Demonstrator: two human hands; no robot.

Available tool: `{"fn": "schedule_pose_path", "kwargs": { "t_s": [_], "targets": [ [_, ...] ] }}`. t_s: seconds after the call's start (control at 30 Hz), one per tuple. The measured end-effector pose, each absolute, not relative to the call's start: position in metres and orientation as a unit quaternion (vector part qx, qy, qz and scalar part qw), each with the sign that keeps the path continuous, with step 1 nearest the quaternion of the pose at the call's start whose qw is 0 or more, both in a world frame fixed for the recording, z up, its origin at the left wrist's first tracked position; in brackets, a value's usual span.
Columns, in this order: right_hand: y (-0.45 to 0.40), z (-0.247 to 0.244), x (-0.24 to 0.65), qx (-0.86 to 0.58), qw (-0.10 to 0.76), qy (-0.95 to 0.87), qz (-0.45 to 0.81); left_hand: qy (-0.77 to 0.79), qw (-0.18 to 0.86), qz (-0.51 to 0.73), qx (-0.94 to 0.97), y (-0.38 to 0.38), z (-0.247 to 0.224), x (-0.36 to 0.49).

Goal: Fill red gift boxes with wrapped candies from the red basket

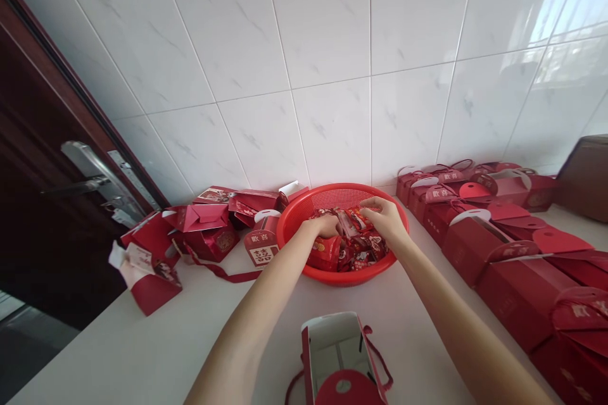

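A round red plastic basket (354, 279) stands on the white table, holding many small wrapped sweets (363, 259), mostly in red packets. My left hand (327, 226) reaches into its left half, fingers curled down among the wrappers; what they grip is hidden. Over the right half is my right hand (384, 218), its thumb and fingers bent together close to a red and orange packet (357, 218). Whether it pinches that packet is unclear. In front of the basket, between my forearms, an open red gift box (339, 348) with cord handles shows its pale inside.
Rows of red gift boxes (513, 285) line the right side of the table. More red boxes (206, 221), some open, lie at the left, with a red ribbon (228, 275). A brown carton (586, 177) sits far right. A dark door (42, 139) with a metal handle is at left.
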State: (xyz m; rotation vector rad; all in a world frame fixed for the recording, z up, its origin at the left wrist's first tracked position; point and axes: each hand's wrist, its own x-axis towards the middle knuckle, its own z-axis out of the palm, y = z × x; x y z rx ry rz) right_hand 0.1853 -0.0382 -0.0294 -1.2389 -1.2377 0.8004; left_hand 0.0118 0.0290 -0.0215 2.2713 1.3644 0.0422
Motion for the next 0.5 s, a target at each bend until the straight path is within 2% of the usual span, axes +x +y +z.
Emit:
{"fn": "schedule_pose_path", "kwargs": {
  "t_s": [0.23,0.5],
  "targets": [
    [-0.0414,-0.0237,0.1844,-0.531,0.566,-0.522,0.354,0.485,0.265,-0.04,0.832,0.0229,-0.0136,0.0166],
    [-0.0434,-0.0202,0.1837,-0.539,0.563,-0.519,0.351,0.483,0.267,-0.045,0.833,0.0262,-0.019,0.0185]
  ]
}}
